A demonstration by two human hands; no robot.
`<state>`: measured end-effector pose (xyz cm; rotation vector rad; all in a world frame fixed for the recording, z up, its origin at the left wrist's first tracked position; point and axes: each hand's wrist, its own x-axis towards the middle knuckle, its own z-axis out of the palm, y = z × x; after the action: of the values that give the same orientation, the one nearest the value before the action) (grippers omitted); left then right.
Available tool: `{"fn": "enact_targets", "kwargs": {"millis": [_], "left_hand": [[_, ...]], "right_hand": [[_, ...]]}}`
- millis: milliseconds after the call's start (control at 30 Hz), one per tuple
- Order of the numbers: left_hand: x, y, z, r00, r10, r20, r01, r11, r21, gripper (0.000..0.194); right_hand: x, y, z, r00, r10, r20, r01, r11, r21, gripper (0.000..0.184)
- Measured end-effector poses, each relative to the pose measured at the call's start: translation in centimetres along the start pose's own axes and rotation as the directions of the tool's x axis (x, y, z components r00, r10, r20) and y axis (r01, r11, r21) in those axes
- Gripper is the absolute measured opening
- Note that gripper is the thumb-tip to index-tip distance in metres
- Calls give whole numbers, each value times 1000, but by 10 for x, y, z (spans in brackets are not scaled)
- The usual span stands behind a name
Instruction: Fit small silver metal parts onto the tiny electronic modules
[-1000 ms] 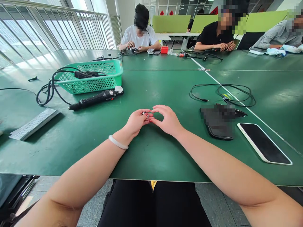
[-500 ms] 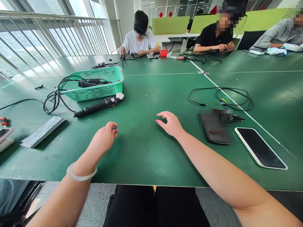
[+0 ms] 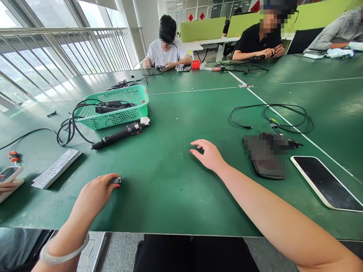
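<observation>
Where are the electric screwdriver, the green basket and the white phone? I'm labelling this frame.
electric screwdriver (image 3: 119, 134), head view, middle of its black body
green basket (image 3: 119, 118), head view, front mesh wall
white phone (image 3: 326, 183), head view, dark screen

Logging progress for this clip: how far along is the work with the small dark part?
Done: nothing on the table looks finished. In hand: the left hand pinches a small dark part at its fingertips, low over the green table. The right hand rests open, empty. Left: the electric screwdriver beside the green basket lies untouched.
</observation>
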<state>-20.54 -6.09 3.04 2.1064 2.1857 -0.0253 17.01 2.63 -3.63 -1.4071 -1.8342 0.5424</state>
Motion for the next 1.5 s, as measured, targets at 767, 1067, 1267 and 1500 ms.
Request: {"fn": "enact_targets", "kwargs": {"millis": [767, 1067, 1267, 1500], "left_hand": [[8, 27, 36, 925, -369, -91, 169, 613, -772, 39], [56, 190, 44, 1000, -22, 15, 23, 377, -926, 21], [84, 197, 46, 991, -121, 56, 47, -79, -996, 18], [91, 181, 51, 995, -98, 2, -14, -170, -985, 16]], "right_hand": [[-2, 1, -2, 998, 65, 23, -64, 998, -11, 27], [-2, 1, -6, 995, 49, 85, -45, 998, -42, 25], [-5, -3, -12, 985, 9, 173, 14, 991, -135, 26], [-3, -6, 2, 986, -63, 154, 99, 966, -240, 40]]}}
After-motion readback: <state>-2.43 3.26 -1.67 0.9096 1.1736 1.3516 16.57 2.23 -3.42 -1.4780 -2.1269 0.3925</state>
